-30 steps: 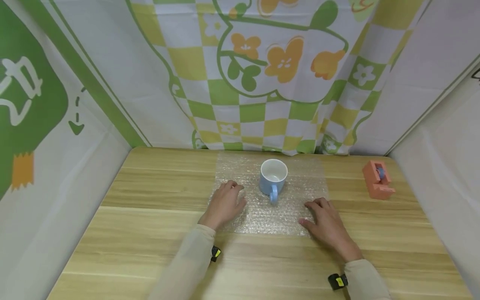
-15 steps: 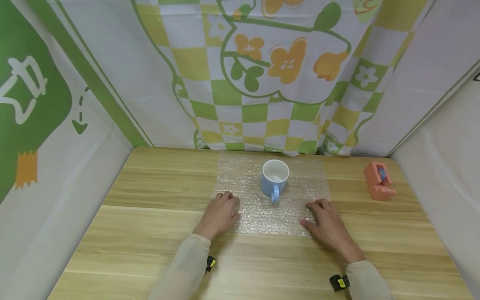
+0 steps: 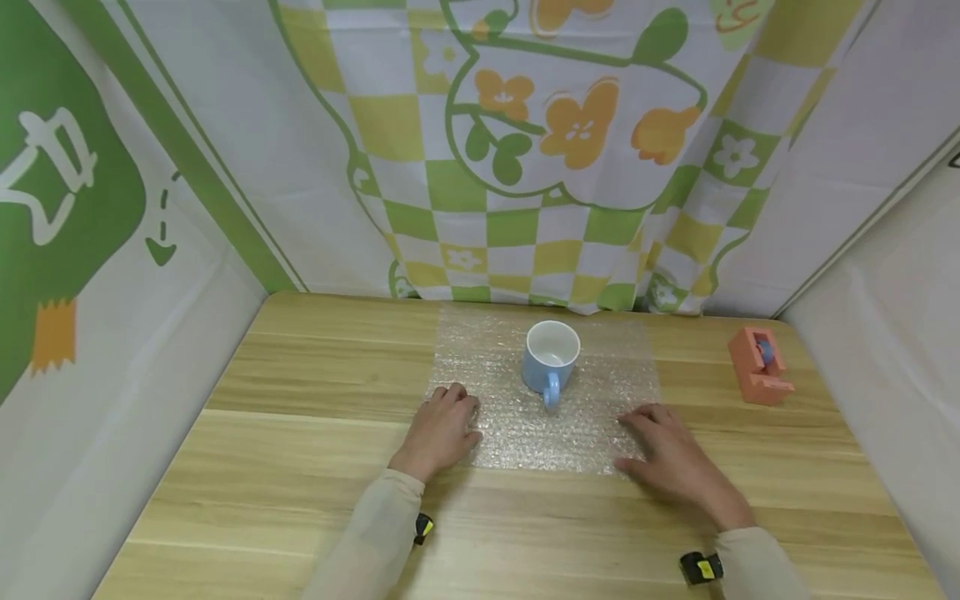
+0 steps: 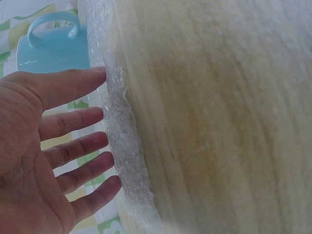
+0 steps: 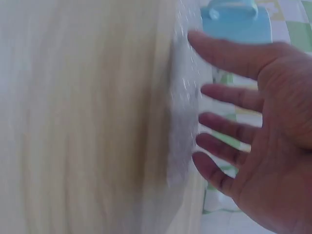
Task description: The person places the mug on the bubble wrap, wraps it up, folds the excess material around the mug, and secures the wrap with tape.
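A light blue mug (image 3: 550, 358), white inside, stands upright on a flat sheet of clear bubble wrap (image 3: 555, 437), its handle toward the front. At the sheet's left front part lies my left hand (image 3: 437, 429), fingertips touching the wrap (image 4: 124, 141), fingers spread and relaxed in the left wrist view. My right hand (image 3: 678, 458) is at the right front edge of the sheet, its fingers apart and loosely bent, holding nothing; whether they touch the wrap (image 5: 183, 117) I cannot tell. Both wrist views show part of the mug (image 4: 53, 48) beyond the thumb.
An orange-pink tape dispenser (image 3: 757, 367) with a blue roll stands at the back right of the wooden table (image 3: 300, 483). A patterned curtain (image 3: 517, 225) hangs along the table's back edge, and white cloth walls rise at both sides.
My left hand has drawn back toward the front left, away from the mug. My right hand has shifted slightly to the right and toward the front. The mug and wrap stay put.
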